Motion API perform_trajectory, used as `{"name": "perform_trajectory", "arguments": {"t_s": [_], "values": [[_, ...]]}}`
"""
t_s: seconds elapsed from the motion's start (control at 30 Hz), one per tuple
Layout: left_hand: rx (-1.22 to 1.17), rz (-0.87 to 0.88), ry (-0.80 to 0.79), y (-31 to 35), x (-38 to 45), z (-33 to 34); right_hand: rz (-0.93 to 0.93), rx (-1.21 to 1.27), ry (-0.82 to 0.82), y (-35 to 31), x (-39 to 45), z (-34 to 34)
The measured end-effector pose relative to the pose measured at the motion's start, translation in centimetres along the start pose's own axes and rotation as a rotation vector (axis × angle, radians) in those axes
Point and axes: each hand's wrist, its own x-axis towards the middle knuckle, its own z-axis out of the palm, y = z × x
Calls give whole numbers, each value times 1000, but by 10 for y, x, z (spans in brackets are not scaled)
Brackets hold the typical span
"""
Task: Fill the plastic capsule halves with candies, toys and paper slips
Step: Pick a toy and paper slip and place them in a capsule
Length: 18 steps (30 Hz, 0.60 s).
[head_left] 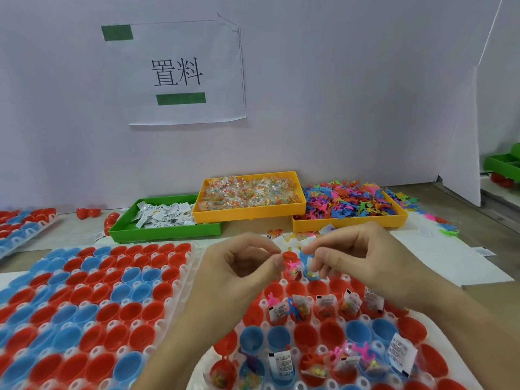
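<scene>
Bench: grey partition behind, capsule tray (422, 322) in front.
Left hand (242, 266): pinching pink toy (292, 266).
Right hand (363, 254): pinching candy packet (311, 270).
Handling: light, floppy, slippery; pinch edges.

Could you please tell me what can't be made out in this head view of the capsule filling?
- What the left hand and right hand pinch: blurred, fingers cover it.
- Print on the paper slips in the green tray: too small.
- Capsule halves under both hands: hidden.
- Nearest rows of the capsule rack: cut off by the bottom edge.
</scene>
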Motion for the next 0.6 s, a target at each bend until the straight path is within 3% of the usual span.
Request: {"name": "perform_trajectory", "arguments": {"t_s": [0.13,0.3,0.47,0.6], "values": [[296,-197,143,-12,16,-26,37,-31,152,11,3,-17],[740,-293,99,-31,56,-53,93,-47,253,25,4,-34],[831,-290,-16,-54,98,-46,103,-80,262,31,4,-40],[939,-110,-86,-68,117,-43,116,-92,251,35,5,-43]]}}
